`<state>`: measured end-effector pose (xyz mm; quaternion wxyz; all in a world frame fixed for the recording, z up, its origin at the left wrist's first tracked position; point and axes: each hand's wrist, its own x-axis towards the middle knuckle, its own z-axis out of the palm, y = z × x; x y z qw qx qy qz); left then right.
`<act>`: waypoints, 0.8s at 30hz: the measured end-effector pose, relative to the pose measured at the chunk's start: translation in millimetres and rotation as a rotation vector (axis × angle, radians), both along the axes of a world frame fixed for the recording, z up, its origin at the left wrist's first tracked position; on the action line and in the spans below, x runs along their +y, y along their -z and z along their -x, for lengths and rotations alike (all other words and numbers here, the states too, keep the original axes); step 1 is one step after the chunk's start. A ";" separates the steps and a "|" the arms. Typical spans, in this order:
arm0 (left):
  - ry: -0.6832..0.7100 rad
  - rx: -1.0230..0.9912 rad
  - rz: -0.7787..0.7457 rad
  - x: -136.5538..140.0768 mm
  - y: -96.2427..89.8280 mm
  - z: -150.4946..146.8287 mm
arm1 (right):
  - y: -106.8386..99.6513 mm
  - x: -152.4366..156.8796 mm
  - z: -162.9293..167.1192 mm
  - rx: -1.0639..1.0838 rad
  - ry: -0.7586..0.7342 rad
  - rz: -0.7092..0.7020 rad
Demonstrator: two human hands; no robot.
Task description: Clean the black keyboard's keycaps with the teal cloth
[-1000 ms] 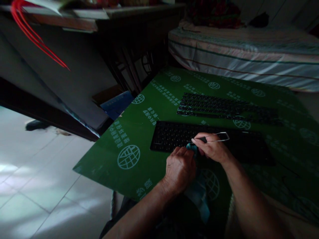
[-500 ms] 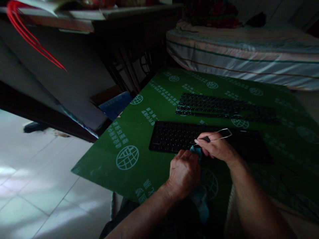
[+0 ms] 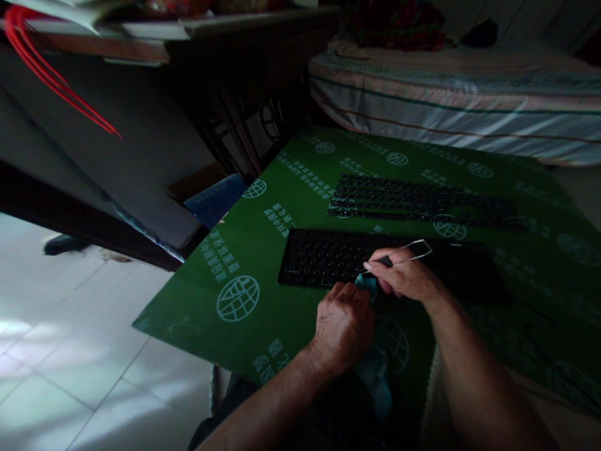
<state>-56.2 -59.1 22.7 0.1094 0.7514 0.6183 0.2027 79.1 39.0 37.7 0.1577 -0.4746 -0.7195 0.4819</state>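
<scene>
A black keyboard [image 3: 312, 258] with its keycaps off lies on a green patterned board [image 3: 192, 313]. At its near edge my left hand [image 3: 345, 322] is closed around a teal cloth strip [image 3: 379, 394], whose loose end hangs down below the fist. My right hand [image 3: 404, 274] pinches a keycap puller with wire loops [image 3: 424, 246] and a small black grip. One end of it meets the cloth near my left fingers; whether a keycap sits there is too dark to tell. Beyond the keyboard, loose black keycaps [image 3: 394, 195] are laid out in several rows.
A black cable [image 3: 539, 316] runs off the keyboard's right side. Behind the board stands a bed [image 3: 422, 103] with a striped sheet. To the left is a desk [image 3: 141, 53] with a red cord [image 3: 61, 88] hanging from it, and below it a blue box [image 3: 216, 197].
The whole view has shifted slightly. Both hands keep their grips, and their place at the keyboard's near edge is nearly the same.
</scene>
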 end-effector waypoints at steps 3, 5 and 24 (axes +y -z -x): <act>0.006 0.006 0.015 -3.0 -0.6 1.0 | -0.6 -0.7 -0.5 -0.011 -0.011 0.013; 0.008 0.007 0.022 -3.5 -1.0 0.9 | -1.2 -0.8 -1.0 -0.010 -0.027 0.025; 0.034 -0.001 0.001 7.9 4.1 -13.3 | -4.4 4.5 -11.6 -0.020 0.051 0.019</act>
